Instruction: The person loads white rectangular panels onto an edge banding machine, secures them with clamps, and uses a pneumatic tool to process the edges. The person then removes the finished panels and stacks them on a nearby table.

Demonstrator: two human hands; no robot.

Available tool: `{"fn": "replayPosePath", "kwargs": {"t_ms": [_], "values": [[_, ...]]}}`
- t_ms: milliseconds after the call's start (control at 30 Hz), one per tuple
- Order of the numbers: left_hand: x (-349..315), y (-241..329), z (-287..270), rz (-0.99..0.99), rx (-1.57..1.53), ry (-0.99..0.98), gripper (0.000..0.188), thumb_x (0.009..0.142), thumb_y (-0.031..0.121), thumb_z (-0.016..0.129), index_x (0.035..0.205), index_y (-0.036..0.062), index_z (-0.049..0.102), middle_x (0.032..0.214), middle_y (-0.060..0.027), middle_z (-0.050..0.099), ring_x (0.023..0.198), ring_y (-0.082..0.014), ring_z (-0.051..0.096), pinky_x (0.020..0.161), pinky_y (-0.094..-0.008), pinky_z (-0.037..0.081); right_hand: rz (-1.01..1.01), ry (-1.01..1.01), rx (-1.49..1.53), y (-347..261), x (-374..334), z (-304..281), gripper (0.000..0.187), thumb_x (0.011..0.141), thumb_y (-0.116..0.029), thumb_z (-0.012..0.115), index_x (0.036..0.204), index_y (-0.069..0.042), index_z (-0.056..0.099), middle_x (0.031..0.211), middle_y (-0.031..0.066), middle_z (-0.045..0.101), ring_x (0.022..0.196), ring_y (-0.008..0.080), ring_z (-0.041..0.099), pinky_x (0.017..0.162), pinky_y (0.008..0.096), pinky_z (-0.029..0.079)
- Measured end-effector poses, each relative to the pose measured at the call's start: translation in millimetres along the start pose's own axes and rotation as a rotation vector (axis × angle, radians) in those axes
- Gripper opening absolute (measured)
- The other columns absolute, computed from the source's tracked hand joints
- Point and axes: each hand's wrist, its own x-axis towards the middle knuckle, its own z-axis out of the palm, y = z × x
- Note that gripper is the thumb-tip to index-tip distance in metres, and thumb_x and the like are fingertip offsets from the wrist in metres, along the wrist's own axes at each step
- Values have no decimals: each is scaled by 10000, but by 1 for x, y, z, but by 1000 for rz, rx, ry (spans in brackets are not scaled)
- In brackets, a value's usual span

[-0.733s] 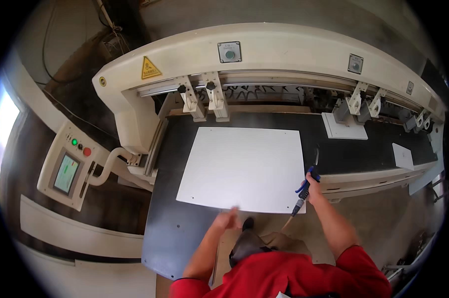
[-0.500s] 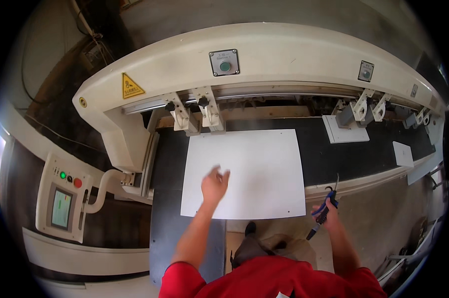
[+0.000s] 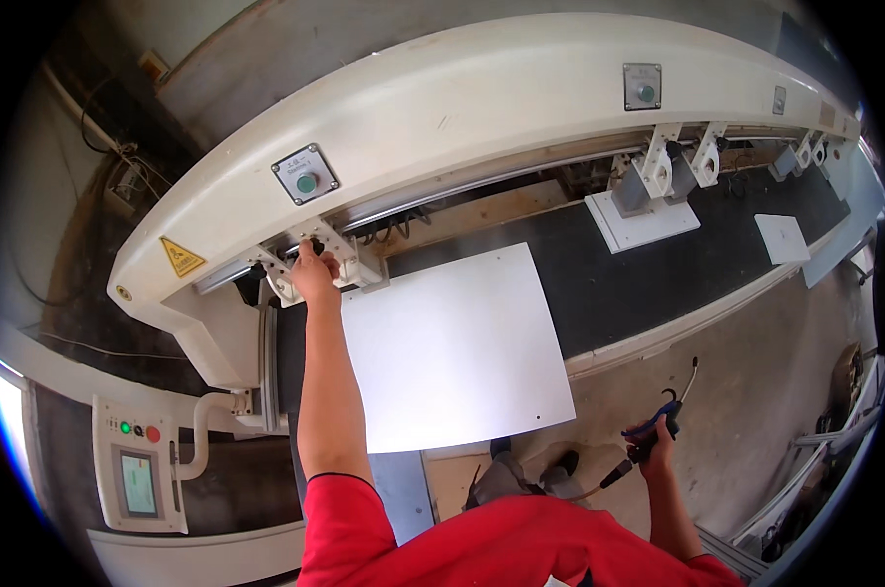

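Observation:
My left hand [image 3: 315,274] reaches up to the left clamp pair under the machine's beam. Its fingers are closed around a black knob [image 3: 319,247] on the clamp bracket [image 3: 359,264], partly hiding it. Below lies a large white panel [image 3: 457,352], with small dark holes near its corners, on the black table; its upper left edge is by the clamp. Off to the right of the panel, my right hand [image 3: 660,448] grips a blue and black air blow gun [image 3: 648,430], its thin metal nozzle pointing up and away from me.
The long cream machine beam [image 3: 442,108] spans the back, with a green button [image 3: 307,183] on it. A control box [image 3: 139,465] with a screen stands at left. Farther right, clamps sit over stacked white boards [image 3: 643,223]; a small white board [image 3: 782,239] lies beyond.
My left hand has gone from above the panel up to the clamp knob. The view has turned, and the blow gun's nozzle stands farther out to the right.

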Motion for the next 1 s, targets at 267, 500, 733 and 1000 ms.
{"fn": "replayPosePath", "kwargs": {"t_ms": [267, 500, 733, 1000], "values": [[-112, -16, 135, -24, 84, -358, 419, 874, 322, 623, 962, -87, 595, 779, -197, 664, 712, -284, 686, 617, -349, 554, -48, -98, -180, -25, 15, 25, 464, 930, -516, 494, 950, -59, 567, 888, 126, 660, 742, 243, 645, 556, 349, 487], [-147, -24, 174, 533, 553, -67, 340, 767, 303, 680, 764, -29, 605, 635, -171, 629, 594, -324, 626, 619, -405, 514, -76, -328, -323, -32, 3, 82, 420, 963, -405, 456, 1084, -21, 577, 1073, 138, 650, 960, 246, 619, 622, 354, 493], [-143, -10, 147, 108, 284, -426, 527, 845, 413, 644, 1029, -73, 561, 764, -132, 637, 675, -231, 632, 646, -356, 512, -66, -477, -390, -25, 3, 108, 458, 975, -449, 408, 1115, -43, 568, 1113, 128, 650, 988, 255, 628, 641, 337, 492], [-275, -128, -57, 343, 1814, -1370, 1139, 623, 639, 733, 1486, 104, 215, 1563, -193, 20, 1395, -511, 61, 1001, -695, 275, -11, -436, -401, -21, -8, 76, 481, 964, -476, 428, 1127, -41, 552, 1104, 140, 652, 981, 256, 636, 652, 336, 488]]}}
